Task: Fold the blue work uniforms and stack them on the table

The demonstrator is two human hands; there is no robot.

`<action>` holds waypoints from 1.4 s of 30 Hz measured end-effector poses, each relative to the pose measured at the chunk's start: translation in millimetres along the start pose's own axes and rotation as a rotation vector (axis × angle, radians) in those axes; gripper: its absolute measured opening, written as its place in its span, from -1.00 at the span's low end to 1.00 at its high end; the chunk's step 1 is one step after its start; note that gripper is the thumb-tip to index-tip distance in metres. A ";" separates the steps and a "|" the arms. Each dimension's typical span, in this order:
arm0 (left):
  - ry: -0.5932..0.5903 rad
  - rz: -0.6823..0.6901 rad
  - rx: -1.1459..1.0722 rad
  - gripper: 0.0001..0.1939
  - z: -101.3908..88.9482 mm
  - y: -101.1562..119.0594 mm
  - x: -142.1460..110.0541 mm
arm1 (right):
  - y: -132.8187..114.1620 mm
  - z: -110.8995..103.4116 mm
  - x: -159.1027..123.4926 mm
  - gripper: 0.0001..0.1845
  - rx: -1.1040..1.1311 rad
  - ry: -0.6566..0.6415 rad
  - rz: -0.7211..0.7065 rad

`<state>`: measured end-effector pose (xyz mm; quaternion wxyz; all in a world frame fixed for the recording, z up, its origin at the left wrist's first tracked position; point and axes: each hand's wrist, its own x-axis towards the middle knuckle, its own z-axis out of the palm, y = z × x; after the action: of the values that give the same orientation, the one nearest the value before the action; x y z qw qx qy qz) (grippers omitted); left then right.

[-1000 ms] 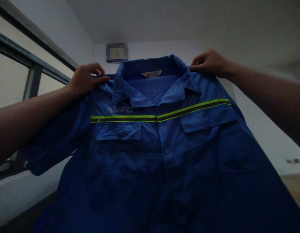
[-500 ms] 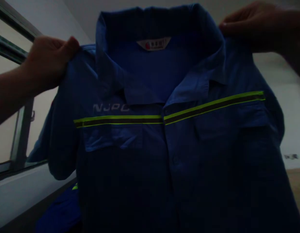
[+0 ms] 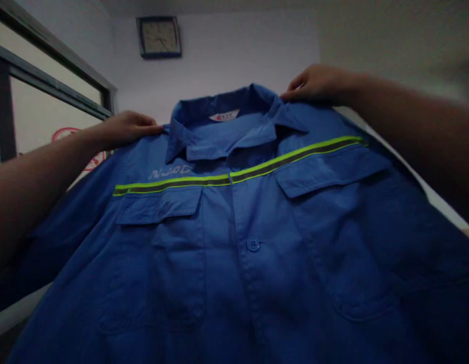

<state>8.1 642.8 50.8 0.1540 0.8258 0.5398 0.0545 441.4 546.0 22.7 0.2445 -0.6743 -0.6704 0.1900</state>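
A blue work shirt with a yellow and grey reflective band across the chest fills most of the view, front side toward me, held out in the air. It has two flap pockets, a buttoned front and a white label in the collar. My left hand pinches the shirt's shoulder left of the collar. My right hand grips the other shoulder right of the collar. Both hands are closed on the cloth, with the forearms stretched out along the shirt's edges.
A square wall clock hangs on the pale back wall. A window with a dark frame runs along the left side. What lies beneath the shirt is hidden.
The shirt was lifted up close to my face half a second ago and has now swung out and down, lying flatter in front of me. Both hands kept their hold on the shoulders.
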 end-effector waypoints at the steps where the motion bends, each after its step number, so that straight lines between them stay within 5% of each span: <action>1: -0.043 0.016 0.084 -0.30 12.8 -9.4 7.3 | 2.1 10.8 9.1 -0.45 -0.117 -0.066 0.013; 5: -0.223 -0.002 0.212 -0.43 93.6 -44.3 24.9 | 30.6 74.4 35.9 -0.59 -0.308 -0.346 0.053; 8: -0.457 -0.131 0.215 -0.56 175.3 -53.8 4.3 | 62.8 145.1 19.2 -0.64 -0.348 -0.535 0.143; 14: -0.583 -0.359 0.225 -0.67 337.7 -40.1 -121.8 | 91.9 293.9 -136.4 -0.62 -0.355 -0.765 0.304; 19: -0.550 -0.411 0.139 -0.59 419.2 -48.3 -201.9 | 112.0 368.7 -221.6 -0.52 -0.270 -0.815 0.259; 23: -0.517 -0.416 0.060 -0.65 443.8 -72.8 -222.4 | 141.3 399.7 -235.5 -0.59 -0.191 -0.804 0.246; 30: -0.495 -0.441 -0.067 -0.79 464.1 -107.6 -219.7 | 170.9 425.9 -251.3 -0.64 -0.157 -0.766 0.287; 37: -0.416 -0.499 -0.118 -0.76 465.9 -129.1 -191.4 | 176.5 437.3 -242.4 -0.81 -0.125 -0.672 0.286; 42: -0.325 -0.523 -0.036 -0.70 464.0 -138.8 -175.4 | 177.7 449.2 -224.3 -0.74 -0.069 -0.615 0.374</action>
<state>-66.5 444.2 -418.6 0.2617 0.6540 0.7012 -0.1103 316.7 359.4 -460.3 -0.0306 -0.7046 -0.5837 0.4025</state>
